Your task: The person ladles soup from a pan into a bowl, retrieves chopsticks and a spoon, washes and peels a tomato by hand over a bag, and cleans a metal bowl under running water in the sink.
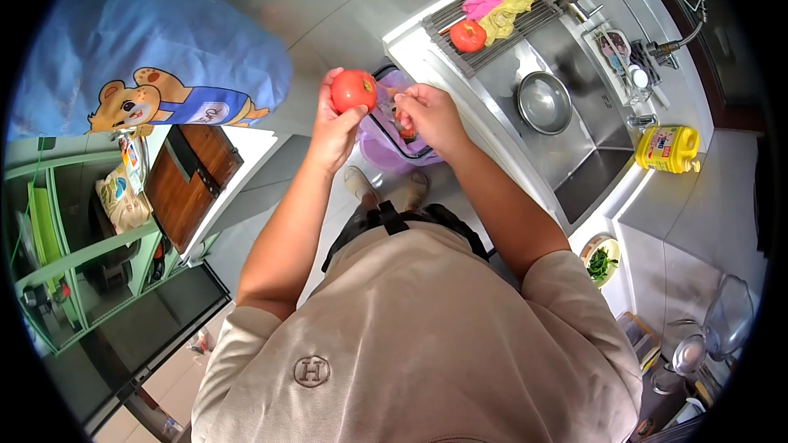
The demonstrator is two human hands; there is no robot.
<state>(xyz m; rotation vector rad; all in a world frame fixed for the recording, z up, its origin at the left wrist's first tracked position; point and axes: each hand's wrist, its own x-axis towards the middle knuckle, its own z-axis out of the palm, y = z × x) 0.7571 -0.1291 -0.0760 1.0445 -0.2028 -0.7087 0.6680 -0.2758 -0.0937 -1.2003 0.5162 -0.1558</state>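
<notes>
My left hand is wrapped round a red tomato, its stem end turned toward the right. Close beside it, my right hand has its fingertips pinched together, apart from the tomato. Whatever is between those fingertips is too small to make out. Both hands are above a purple bin with a liner and some scraps inside, partly hidden by my right hand. A second tomato rests on the roll-up drying rack over the sink, next to a yellow cloth and a pink cloth.
The steel sink on the right holds a metal bowl. A yellow bottle and a bowl of chopped greens stand along the counter. At left, a knife lies on a wooden cutting board, below a blue cover.
</notes>
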